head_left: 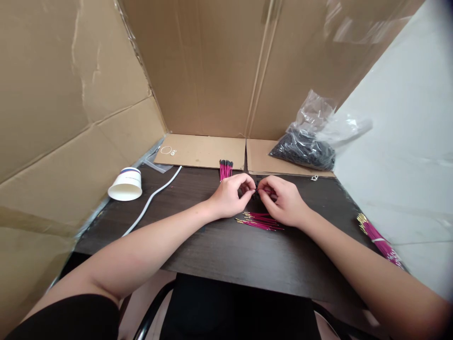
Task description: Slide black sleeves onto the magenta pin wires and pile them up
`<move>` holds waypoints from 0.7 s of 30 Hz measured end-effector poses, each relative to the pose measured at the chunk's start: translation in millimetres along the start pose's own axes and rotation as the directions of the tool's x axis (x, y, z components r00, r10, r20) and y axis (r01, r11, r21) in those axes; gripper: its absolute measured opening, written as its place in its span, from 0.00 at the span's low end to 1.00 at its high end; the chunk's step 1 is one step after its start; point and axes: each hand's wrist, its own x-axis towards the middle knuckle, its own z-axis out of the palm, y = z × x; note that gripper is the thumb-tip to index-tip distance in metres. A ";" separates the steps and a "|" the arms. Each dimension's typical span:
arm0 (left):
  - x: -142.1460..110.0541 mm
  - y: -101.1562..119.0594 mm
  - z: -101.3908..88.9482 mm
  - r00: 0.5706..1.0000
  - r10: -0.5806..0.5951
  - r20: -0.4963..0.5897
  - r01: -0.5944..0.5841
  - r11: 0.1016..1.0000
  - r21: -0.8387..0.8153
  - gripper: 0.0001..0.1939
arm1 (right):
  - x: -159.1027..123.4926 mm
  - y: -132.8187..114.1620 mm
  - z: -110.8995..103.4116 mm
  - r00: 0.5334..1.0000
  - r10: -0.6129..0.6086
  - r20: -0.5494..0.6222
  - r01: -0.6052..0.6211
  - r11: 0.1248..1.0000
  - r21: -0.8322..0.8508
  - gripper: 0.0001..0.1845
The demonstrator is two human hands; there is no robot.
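Over the middle of the dark table, my left hand (230, 197) and my right hand (284, 199) meet almost fingertip to fingertip. Each is closed in a pinch. Something tiny and dark shows between the fingertips, too small to name. Small black pieces (257, 181) lie behind and below the fingers, partly hidden. Just in front of my right hand is a loose spread of magenta wires (260, 223) with gold-coloured tips. Behind my left hand lies a row of magenta wires with black sleeves (225, 169) on their far ends.
A clear bag of black pieces (306, 148) rests on the cardboard at back right. A tied bundle of magenta wires (379, 240) lies at the right edge. To the left are a paper cup (126, 184) on its side and a white cable (152, 198). Cardboard walls (201, 71) enclose the table.
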 end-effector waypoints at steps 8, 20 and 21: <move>-0.1 -0.4 -0.2 1.000 0.005 -0.003 -0.005 1.000 0.004 0.02 | -0.7 0.8 0.1 1.000 0.013 0.015 -0.013 1.000 0.013 0.03; 0.8 -1.1 -2.0 0.999 -0.027 -0.022 0.029 0.997 0.072 0.01 | -1.4 5.3 -0.4 1.000 0.023 -0.009 -0.023 0.999 -0.041 0.04; 1.0 -2.0 -2.1 0.999 -0.032 -0.026 0.034 0.996 0.087 0.01 | -1.6 6.3 -0.3 1.000 0.025 -0.017 -0.026 0.998 -0.050 0.04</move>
